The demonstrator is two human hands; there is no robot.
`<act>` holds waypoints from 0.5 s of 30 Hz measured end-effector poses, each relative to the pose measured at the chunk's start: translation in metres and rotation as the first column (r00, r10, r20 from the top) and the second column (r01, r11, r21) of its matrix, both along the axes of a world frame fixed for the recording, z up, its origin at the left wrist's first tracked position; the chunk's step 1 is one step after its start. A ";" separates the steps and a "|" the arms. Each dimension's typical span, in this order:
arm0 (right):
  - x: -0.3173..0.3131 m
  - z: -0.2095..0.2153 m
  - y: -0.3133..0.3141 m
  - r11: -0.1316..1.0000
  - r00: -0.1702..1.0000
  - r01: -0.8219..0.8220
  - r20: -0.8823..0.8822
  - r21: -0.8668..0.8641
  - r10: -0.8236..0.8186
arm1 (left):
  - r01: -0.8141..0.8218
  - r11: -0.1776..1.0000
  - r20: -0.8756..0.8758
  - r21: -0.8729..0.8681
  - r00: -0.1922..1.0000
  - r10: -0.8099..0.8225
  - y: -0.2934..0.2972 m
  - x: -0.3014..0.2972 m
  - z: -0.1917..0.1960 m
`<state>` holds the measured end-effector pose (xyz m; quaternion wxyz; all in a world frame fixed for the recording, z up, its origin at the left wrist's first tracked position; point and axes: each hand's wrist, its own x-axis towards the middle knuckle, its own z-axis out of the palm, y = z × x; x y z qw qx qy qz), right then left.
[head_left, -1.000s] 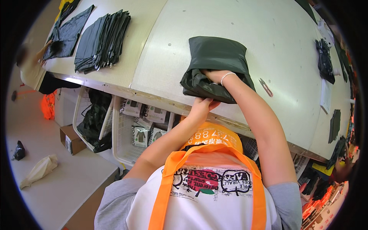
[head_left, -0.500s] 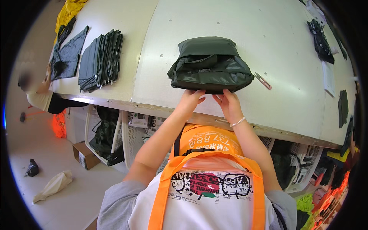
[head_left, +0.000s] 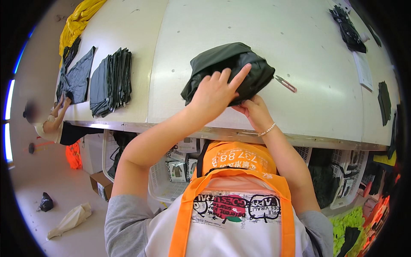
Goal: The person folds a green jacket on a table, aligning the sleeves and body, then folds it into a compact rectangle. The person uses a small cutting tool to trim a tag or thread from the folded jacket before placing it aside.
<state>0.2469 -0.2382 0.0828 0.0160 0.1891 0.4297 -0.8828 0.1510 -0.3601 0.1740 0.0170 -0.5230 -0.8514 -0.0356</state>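
A dark green, slightly shiny fabric bundle (head_left: 224, 55), folded thick, sits at a slant on the table in front of me. My left hand (head_left: 213, 92) lies over its near left part with fingers spread and the index finger stretched out. At its near edge, my right hand (head_left: 257, 112) pinches the fabric between thumb and fingers; the left hand and the bundle partly hide that grip. Just right of the bundle lies a pair of thread snips (head_left: 287, 84) with reddish handles.
A stack of folded dark pieces (head_left: 112, 81) lies on the left of the pale table (head_left: 180, 25). Beyond it a co-worker (head_left: 51, 124) handles a dark piece near yellow fabric (head_left: 79, 25). Dark straps (head_left: 347, 30) lie far right. White baskets (head_left: 165, 182) stand under the table edge.
My left hand has moved from the bundle's near edge up onto its top. The bundle has turned, its right side swinging away from me, and its opening is now covered. The view has shifted slightly.
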 end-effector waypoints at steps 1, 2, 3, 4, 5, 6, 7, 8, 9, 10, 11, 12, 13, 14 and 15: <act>-0.001 0.004 -0.001 0.999 1.000 -0.012 0.010 0.030 0.012 | 0.030 0.999 -0.141 0.024 0.990 -0.027 0.003 -0.006 -0.002; -0.002 0.010 0.000 1.000 1.000 -0.008 -0.010 0.026 0.008 | 0.069 0.996 -0.279 0.049 0.959 -0.053 0.007 -0.018 -0.004; -0.002 0.016 -0.003 1.000 0.999 -0.013 -0.030 0.017 0.014 | 0.077 0.994 -0.323 0.082 0.945 -0.047 0.011 -0.030 -0.001; -0.001 0.020 -0.005 1.000 0.999 -0.019 -0.049 0.008 0.019 | 0.071 0.993 -0.284 0.098 0.958 -0.040 0.013 -0.036 0.004; -0.004 0.021 -0.003 0.999 0.999 -0.026 -0.034 0.034 0.027 | 0.127 0.988 -0.292 0.092 0.952 -0.096 0.010 -0.035 0.001; -0.004 0.018 0.002 0.998 1.000 -0.018 -0.019 0.056 0.019 | 0.194 0.977 -0.297 0.088 0.941 -0.160 0.011 -0.030 -0.002; -0.003 0.015 0.008 0.997 1.000 -0.012 -0.004 0.078 0.012 | 0.166 0.982 -0.114 0.090 0.981 -0.156 0.010 -0.019 -0.002; -0.003 0.013 0.010 0.995 1.000 -0.014 0.007 0.094 0.013 | 0.159 0.979 -0.006 0.129 0.987 -0.160 0.003 -0.011 -0.004; -0.002 0.014 0.009 0.995 1.000 -0.004 0.022 0.099 0.001 | 0.191 0.977 -0.096 0.093 0.979 -0.182 0.000 -0.006 -0.014; -0.002 0.018 0.006 0.995 0.999 0.006 0.037 0.103 -0.010 | 0.218 0.975 -0.184 0.054 0.961 -0.205 -0.002 -0.004 -0.023; -0.001 0.019 0.004 0.994 0.998 0.017 0.053 0.107 -0.023 | 0.217 0.975 -0.236 0.052 0.951 -0.199 0.000 -0.008 -0.026; -0.001 0.017 0.003 0.994 0.998 0.019 0.054 0.111 -0.025 | 0.202 0.978 -0.259 0.050 0.948 -0.183 0.002 -0.011 -0.028; -0.001 0.014 0.002 0.993 0.998 0.021 0.055 0.115 -0.027 | 0.202 0.979 -0.273 0.036 0.944 -0.185 0.003 -0.013 -0.029; -0.002 0.013 0.004 0.992 0.998 0.022 0.052 0.123 -0.029 | 0.202 0.979 -0.290 0.026 0.939 -0.186 0.008 -0.018 -0.029; -0.002 0.012 0.004 0.988 0.999 0.001 0.046 0.153 -0.008 | 0.141 0.988 -0.321 0.058 0.940 -0.115 0.012 -0.026 -0.024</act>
